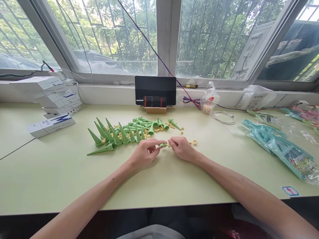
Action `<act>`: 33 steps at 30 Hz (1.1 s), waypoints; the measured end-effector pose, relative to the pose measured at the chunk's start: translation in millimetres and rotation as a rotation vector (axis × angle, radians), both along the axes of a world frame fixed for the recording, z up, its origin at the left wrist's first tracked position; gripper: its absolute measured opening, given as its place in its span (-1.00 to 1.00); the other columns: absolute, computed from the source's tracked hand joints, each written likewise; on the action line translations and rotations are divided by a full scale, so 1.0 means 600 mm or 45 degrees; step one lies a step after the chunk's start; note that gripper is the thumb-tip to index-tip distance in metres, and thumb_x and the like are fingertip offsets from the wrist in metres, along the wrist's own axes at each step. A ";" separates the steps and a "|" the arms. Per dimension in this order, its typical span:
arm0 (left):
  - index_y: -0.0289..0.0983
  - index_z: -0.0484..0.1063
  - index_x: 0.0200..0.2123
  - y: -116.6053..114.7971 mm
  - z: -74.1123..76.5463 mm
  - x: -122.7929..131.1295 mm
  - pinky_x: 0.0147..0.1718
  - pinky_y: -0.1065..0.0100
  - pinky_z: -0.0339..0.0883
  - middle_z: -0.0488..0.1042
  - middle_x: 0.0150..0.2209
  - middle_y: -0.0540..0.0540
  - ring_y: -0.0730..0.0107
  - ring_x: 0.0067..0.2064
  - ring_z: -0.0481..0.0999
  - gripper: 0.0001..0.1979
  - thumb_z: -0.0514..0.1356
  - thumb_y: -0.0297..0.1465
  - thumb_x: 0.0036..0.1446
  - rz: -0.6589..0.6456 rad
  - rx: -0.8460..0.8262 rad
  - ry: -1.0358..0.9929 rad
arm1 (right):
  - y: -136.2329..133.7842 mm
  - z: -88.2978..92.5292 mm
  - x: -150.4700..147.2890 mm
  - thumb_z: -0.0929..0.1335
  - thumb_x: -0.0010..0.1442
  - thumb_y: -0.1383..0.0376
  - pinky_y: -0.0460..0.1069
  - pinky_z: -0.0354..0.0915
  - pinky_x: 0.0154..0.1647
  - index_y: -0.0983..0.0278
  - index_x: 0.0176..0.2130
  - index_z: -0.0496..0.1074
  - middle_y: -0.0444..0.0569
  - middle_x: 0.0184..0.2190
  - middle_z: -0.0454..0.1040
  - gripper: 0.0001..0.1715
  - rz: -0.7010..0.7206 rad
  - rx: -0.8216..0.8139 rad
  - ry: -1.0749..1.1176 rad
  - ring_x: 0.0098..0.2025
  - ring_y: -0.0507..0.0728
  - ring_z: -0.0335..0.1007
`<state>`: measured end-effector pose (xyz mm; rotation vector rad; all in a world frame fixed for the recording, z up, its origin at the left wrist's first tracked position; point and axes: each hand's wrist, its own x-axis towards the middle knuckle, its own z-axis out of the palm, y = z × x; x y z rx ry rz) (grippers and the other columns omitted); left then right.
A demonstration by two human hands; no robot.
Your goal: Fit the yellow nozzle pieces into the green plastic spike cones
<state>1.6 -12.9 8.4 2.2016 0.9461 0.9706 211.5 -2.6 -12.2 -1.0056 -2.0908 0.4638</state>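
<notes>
My left hand pinches a green plastic cone between thumb and forefinger; most of the cone is hidden by the fingers. Close against it, my right hand has its fingers closed on a small yellow plastic piece that meets the cone. Left of my hands, several green cones stand upright in a row, and one cone lies on its side in front of them. Behind, more green cones lie heaped among small yellow pieces. A loose yellow piece rests beyond my right hand.
A dark tablet and a phone lean at the back by the window. White boxes are stacked at left. A coiled white cable, a plastic bag and teal plastic items in clear wrap lie at right.
</notes>
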 end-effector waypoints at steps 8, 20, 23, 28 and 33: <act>-0.28 0.56 -0.02 0.000 0.001 -0.002 -0.62 0.52 0.27 0.55 -0.46 -0.06 0.55 -0.59 0.41 -0.68 0.14 -0.30 0.26 -0.012 -0.343 -0.136 | 0.001 0.000 0.002 0.16 0.37 0.23 -0.04 -0.02 -0.47 0.23 -0.53 0.02 -0.21 -0.63 0.08 -0.57 -0.020 -0.011 0.044 -0.55 0.00 -0.06; -0.29 0.56 -0.16 0.000 0.004 0.001 -0.60 0.50 0.27 0.51 -0.50 -0.02 0.51 -0.57 0.43 -0.68 0.21 -0.16 0.21 -0.002 -0.420 -0.178 | 0.002 -0.002 0.002 0.17 0.36 0.24 -0.04 -0.02 -0.47 0.23 -0.54 -0.01 -0.22 -0.63 0.05 -0.56 -0.011 -0.016 0.043 -0.56 0.00 -0.08; -0.29 0.52 -0.15 -0.001 0.004 0.000 -0.62 0.51 0.25 0.50 -0.49 -0.02 0.50 -0.55 0.44 -0.68 0.22 -0.16 0.20 0.012 -0.423 -0.178 | 0.002 -0.001 0.002 0.17 0.36 0.23 -0.04 -0.02 -0.47 0.22 -0.54 -0.01 -0.22 -0.63 0.05 -0.56 -0.013 -0.013 0.046 -0.56 0.00 -0.07; -0.28 0.46 -0.19 -0.001 0.005 0.000 -0.58 0.49 0.29 0.49 -0.44 -0.02 0.52 -0.55 0.44 -0.70 0.22 -0.16 0.19 0.023 -0.416 -0.174 | 0.002 -0.001 0.001 0.16 0.37 0.21 -0.04 0.00 -0.47 0.23 -0.54 0.02 -0.21 -0.63 0.08 -0.55 -0.005 -0.034 0.066 -0.56 0.00 -0.05; -0.28 0.43 -0.20 -0.001 0.007 0.001 -0.55 0.46 0.37 0.52 -0.25 -0.07 0.55 -0.53 0.46 -0.68 0.22 -0.13 0.17 0.020 -0.398 -0.160 | 0.001 -0.002 0.001 0.16 0.37 0.20 -0.04 0.01 -0.48 0.23 -0.56 0.06 -0.19 -0.64 0.15 -0.54 -0.032 -0.097 0.122 -0.57 0.01 0.00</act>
